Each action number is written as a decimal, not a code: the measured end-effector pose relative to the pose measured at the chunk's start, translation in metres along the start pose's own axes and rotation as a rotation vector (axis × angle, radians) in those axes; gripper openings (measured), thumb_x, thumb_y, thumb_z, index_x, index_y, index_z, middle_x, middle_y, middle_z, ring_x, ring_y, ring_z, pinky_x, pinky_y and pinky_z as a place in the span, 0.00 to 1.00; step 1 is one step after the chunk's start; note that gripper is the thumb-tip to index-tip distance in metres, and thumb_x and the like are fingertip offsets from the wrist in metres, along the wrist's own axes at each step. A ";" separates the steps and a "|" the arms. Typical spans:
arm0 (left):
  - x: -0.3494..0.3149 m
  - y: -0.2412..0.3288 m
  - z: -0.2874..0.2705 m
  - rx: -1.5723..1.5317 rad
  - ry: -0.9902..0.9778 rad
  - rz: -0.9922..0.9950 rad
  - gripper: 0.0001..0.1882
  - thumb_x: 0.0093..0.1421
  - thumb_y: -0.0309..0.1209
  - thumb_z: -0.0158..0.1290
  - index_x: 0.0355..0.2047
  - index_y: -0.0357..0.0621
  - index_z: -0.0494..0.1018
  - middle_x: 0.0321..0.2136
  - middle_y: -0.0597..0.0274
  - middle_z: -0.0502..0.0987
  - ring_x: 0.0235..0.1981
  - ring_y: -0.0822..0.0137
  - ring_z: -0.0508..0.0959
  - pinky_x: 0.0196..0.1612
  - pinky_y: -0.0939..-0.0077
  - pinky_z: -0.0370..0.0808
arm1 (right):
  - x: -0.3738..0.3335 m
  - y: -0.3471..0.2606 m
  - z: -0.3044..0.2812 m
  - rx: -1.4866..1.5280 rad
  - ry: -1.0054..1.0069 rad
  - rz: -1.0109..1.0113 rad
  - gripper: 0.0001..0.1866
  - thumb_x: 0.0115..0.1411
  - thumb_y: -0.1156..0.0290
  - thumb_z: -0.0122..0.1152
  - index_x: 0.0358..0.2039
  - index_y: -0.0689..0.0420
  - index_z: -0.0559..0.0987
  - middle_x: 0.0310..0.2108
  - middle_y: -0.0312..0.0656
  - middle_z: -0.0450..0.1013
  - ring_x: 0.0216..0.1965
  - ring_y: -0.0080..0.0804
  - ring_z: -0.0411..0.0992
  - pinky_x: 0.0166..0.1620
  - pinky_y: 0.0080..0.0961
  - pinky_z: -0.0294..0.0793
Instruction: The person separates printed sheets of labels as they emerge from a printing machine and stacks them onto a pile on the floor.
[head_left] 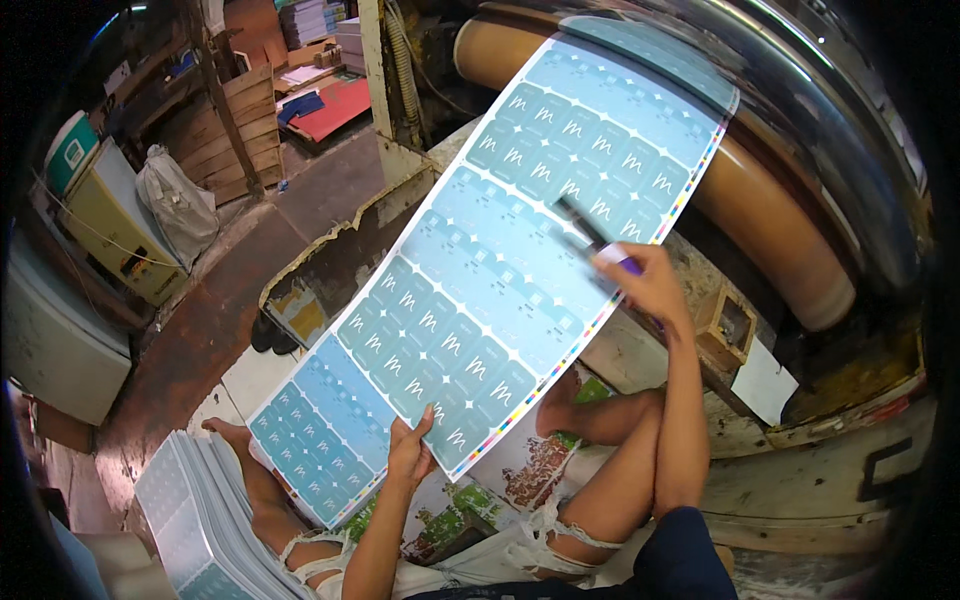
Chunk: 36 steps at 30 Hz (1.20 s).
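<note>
A long printed sheet (480,235) in teal and light blue slants across the middle, its far end up against a dark, shiny roller. My left hand (410,452) pinches its near edge, thumb on top. Over the sheet's right side, my right hand (645,285) grips a purple-handled tool (598,238) with a pale collar and a long dark end. Motion smears that end, so its exact kind and whether it touches the paper cannot be told. Another printed sheet (318,432) in the same colours lies partly under the first, over my leg.
At the lower left stands a thick stack of printed sheets (190,500). Brown cylinders (770,230) of a machine fill the upper right. A small wooden box (725,325) and a white paper piece (765,382) sit on the ledge. A grey sack (175,205) leans at the left.
</note>
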<state>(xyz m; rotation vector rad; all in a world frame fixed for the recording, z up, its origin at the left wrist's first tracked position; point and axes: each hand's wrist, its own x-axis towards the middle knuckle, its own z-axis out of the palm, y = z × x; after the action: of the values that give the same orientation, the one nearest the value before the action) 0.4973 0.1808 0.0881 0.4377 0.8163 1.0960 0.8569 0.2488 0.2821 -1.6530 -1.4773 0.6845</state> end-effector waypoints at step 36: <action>-0.150 0.064 -0.250 0.384 0.196 0.060 0.22 0.60 0.24 0.55 0.54 0.36 0.64 0.44 0.60 0.75 0.42 0.68 0.76 0.48 0.72 0.73 | 0.000 0.086 -0.010 0.166 0.632 0.049 0.20 0.62 0.58 0.59 0.47 0.60 0.78 0.22 0.37 0.75 0.14 0.18 0.64 0.17 0.18 0.63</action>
<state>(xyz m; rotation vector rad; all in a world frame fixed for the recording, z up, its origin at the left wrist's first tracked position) 0.2353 0.0531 0.0259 0.6864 1.2022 1.0487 0.9123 0.2472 0.2156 -1.5816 -0.9044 0.2558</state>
